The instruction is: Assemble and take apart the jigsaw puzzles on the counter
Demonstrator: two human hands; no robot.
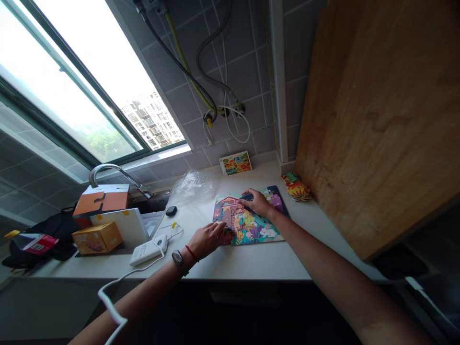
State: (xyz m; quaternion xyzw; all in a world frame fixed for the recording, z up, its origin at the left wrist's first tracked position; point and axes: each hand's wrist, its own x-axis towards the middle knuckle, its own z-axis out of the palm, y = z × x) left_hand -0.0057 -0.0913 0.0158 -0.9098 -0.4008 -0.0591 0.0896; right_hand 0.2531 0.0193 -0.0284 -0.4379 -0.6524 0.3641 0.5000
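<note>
A colourful jigsaw puzzle (251, 232) with animals and a red-roofed house lies on the white counter. My right hand (259, 203) reaches over its upper middle, fingers closed on a dark blue puzzle piece (247, 197). At the puzzle's lower left corner rests my left hand (206, 241), its fingers stretched out over a reddish part of the picture. What lies right under those fingertips is partly hidden. A stack of loose puzzle pieces (296, 187) sits to the right of the puzzle, and a picture card (235, 164) leans at the wall behind.
Crumpled clear plastic wrap (196, 186) lies left of the puzzle. A white power bank (149, 250) with a cable, a small dark object (171, 211), an orange box (97, 238) and a faucet (115, 167) stand further left. A big wooden board (381, 110) rises at the right.
</note>
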